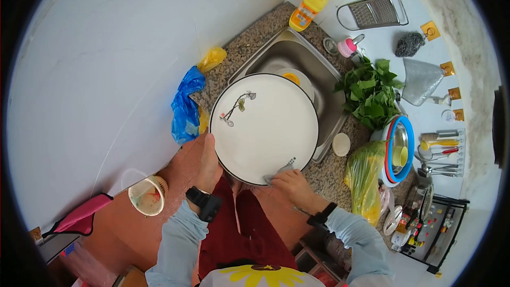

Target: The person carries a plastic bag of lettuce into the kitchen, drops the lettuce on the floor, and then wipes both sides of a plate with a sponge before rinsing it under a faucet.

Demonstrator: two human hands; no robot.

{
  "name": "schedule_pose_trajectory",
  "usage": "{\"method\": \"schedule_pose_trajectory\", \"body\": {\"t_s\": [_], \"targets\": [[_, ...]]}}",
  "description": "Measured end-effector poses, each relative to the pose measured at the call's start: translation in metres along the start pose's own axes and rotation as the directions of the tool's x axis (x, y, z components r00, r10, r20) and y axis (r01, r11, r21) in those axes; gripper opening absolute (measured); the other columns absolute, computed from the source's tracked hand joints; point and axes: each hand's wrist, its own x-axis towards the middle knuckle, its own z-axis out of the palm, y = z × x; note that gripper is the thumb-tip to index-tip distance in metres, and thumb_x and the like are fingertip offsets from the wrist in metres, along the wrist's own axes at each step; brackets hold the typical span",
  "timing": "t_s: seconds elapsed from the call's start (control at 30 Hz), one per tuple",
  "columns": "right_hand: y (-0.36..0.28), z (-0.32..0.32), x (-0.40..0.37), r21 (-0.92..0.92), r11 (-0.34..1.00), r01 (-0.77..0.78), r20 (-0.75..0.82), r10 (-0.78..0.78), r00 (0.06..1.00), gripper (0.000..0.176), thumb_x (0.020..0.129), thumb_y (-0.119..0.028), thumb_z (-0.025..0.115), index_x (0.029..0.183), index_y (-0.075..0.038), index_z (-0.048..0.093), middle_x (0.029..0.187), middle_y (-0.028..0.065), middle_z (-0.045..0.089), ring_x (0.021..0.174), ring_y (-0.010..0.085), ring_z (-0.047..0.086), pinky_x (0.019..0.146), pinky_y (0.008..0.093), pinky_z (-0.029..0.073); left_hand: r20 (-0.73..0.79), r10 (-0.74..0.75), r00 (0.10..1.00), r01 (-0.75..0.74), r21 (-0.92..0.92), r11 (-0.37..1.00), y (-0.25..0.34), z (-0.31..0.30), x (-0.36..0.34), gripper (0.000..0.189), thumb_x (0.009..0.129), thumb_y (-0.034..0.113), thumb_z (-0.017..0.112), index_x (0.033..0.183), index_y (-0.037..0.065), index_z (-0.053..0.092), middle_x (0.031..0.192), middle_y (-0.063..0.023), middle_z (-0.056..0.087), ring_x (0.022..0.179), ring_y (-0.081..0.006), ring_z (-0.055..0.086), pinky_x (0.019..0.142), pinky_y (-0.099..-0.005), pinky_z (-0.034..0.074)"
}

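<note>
"Fingers (210,148) of the left hand (209,168) clamp a white plate (265,119) by its left rim; those of the right hand (294,185) curl at its near edge, their grip impossible to tell."

"Where is it?"

"Raised partly over the sink (326,82)."

"The danger?"

"A loose right-hand hold could let it tip onto the white dish (305,81) below."

Holds dark-rimmed white plate (265,133), floral motif (240,105) at upper left, by edge in left hand (209,160). Touches rim with right hand (293,187). Partly hides steel sink (300,52).
</note>
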Motion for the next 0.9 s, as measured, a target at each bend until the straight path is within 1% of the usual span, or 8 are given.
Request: {"method": "schedule_pose_trajectory", "body": {"t_s": [0.2, 0.33, 0.4, 0.5, 0.6, 0.77, 0.83, 0.9], "targets": [[-0.047, 0.058, 0.099, 0.319, 0.940, -0.122, -0.143, 0.175, 0.974, 0.017, 0.078, -0.009, 0.064, 0.094, -0.005, 0.063, 0.097, 0.0083, 0.061, 0.091, 0.0273, 0.057, 0.077, 0.0367, 0.045, -0.005, 0.005, 1.000, -0.005, -0.018, 1.000, 0.001, -0.003, -0.001, 0.056, 0.099, 0.044, 0.032, 0.138, 0.003, 0.034, 0.136, -0.0103, 0.044, 0.120, -0.0211, 0.045, 0.100, -0.0335, 0.037], [-0.041, 0.060, 0.125, 0.391, 0.914, -0.111, -0.218, 0.209, 0.953, 0.015, 0.079, -0.011, 0.063, 0.093, -0.006, 0.063, 0.097, 0.0091, 0.061, 0.091, 0.0285, 0.058, 0.078, 0.0370, 0.047, -0.024, -0.068, 0.997, 0.066, -0.067, 0.996, 0.002, -0.005, -0.001, 0.053, 0.099, 0.043, 0.034, 0.136, 0.004, 0.038, 0.133, -0.0090, 0.047, 0.117, -0.0201, 0.047, 0.099, -0.0340, 0.039], [-0.036, 0.045, 0.102, 0.367, 0.925, -0.100, -0.009, 0.112, 0.994, 0.014, 0.080, -0.009, 0.062, 0.093, -0.006, 0.063, 0.097, 0.0095, 0.061, 0.091, 0.0293, 0.057, 0.077, 0.0377, 0.048, -0.045, -0.072, 0.996, 0.068, -0.089, 0.994, 0.002, -0.006, 0.002, 0.052, 0.099, 0.043, 0.035, 0.134, 0.005, 0.040, 0.132, -0.0093, 0.048, 0.116, -0.0202, 0.048, 0.097, -0.0343, 0.040], [-0.028, 0.041, 0.090, 0.402, 0.913, -0.066, 0.039, 0.055, 0.998, 0.013, 0.080, -0.007, 0.060, 0.092, -0.005, 0.062, 0.096, 0.0099, 0.061, 0.089, 0.0300, 0.058, 0.077, 0.0376, 0.049, 0.007, 0.013, 1.000, -0.012, -0.128, 0.992, -0.015, -0.016, 0.009, 0.054, 0.098, 0.046, 0.035, 0.135, 0.006, 0.040, 0.132, -0.0090, 0.048, 0.118, -0.0204, 0.047, 0.099, -0.0353, 0.039], [-0.024, 0.050, 0.134, 0.345, 0.936, 0.069, -0.139, -0.022, 0.990, 0.010, 0.077, -0.004, 0.060, 0.086, -0.005, 0.059, 0.088, 0.0090, 0.059, 0.084, 0.0304, 0.056, 0.074, 0.0376, 0.048, 0.030, 0.001, 1.000, 0.003, -0.117, 0.993, -0.017, -0.023, 0.013, 0.056, 0.097, 0.048, 0.035, 0.134, 0.007, 0.040, 0.132, -0.0085, 0.048, 0.118, -0.0206, 0.047, 0.099, -0.0360, 0.039], [0.000, 0.060, 0.197, 0.294, 0.956, 0.014, -0.310, 0.081, 0.947, 0.011, 0.074, -0.002, 0.062, 0.084, -0.003, 0.057, 0.085, 0.0119, 0.059, 0.084, 0.0318, 0.058, 0.073, 0.0374, 0.048, 0.029, -0.076, 0.997, 0.080, -0.184, 0.980, -0.013, -0.020, 0.010, 0.053, 0.097, 0.048, 0.034, 0.134, 0.010, 0.040, 0.130, -0.0075, 0.049, 0.117, -0.0199, 0.048, 0.099, -0.0360, 0.039], [-0.004, 0.058, 0.183, 0.307, 0.952, 0.003, -0.281, 0.088, 0.956, 0.010, 0.075, -0.003, 0.062, 0.084, -0.004, 0.057, 0.085, 0.0103, 0.059, 0.084, 0.0313, 0.058, 0.073, 0.0377, 0.048, 0.031, -0.067, 0.997, 0.071, -0.162, 0.984, -0.018, -0.026, 0.012, 0.053, 0.097, 0.048, 0.034, 0.134, 0.011, 0.040, 0.130, -0.0073, 0.049, 0.117, -0.0199, 0.048, 0.100, -0.0360, 0.039], [-0.007, 0.054, 0.161, 0.368, 0.922, 0.120, -0.133, -0.075, 0.988, 0.009, 0.076, -0.005, 0.063, 0.084, -0.005, 0.057, 0.085, 0.0089, 0.059, 0.083, 0.0305, 0.057, 0.072, 0.0378, 0.048, 0.031, -0.047, 0.998, 0.051, -0.147, 0.988, -0.017, -0.028, 0.012, 0.053, 0.098, 0.048, 0.033, 0.135, 0.011, 0.039, 0.130, -0.0071, 0.049, 0.117, -0.0199, 0.048, 0.100, -0.0360, 0.038]]}}
